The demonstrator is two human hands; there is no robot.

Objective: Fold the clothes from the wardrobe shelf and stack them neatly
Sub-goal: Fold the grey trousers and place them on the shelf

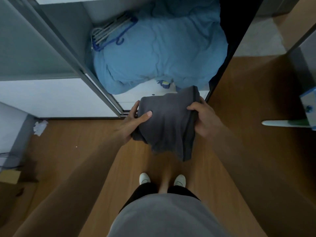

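Note:
A dark grey garment (168, 124) hangs bunched between both my hands, in front of the open wardrobe and above the wooden floor. My left hand (135, 120) grips its left side, thumb on top and fingers underneath. My right hand (203, 118) grips its right edge, fingers curled over the dark hem. The lower part of the garment droops toward my feet. Inside the wardrobe, a large light-blue bundle of fabric (159, 55) fills the bottom shelf (145, 93).
Blue and white hangers (111, 33) lie at the back left of the wardrobe. A sliding door frame (82, 65) stands to the left. Crumpled paper (40, 127) lies on the floor at left, a cardboard box (10, 176) at lower left, a blue-white object (307, 108) at right.

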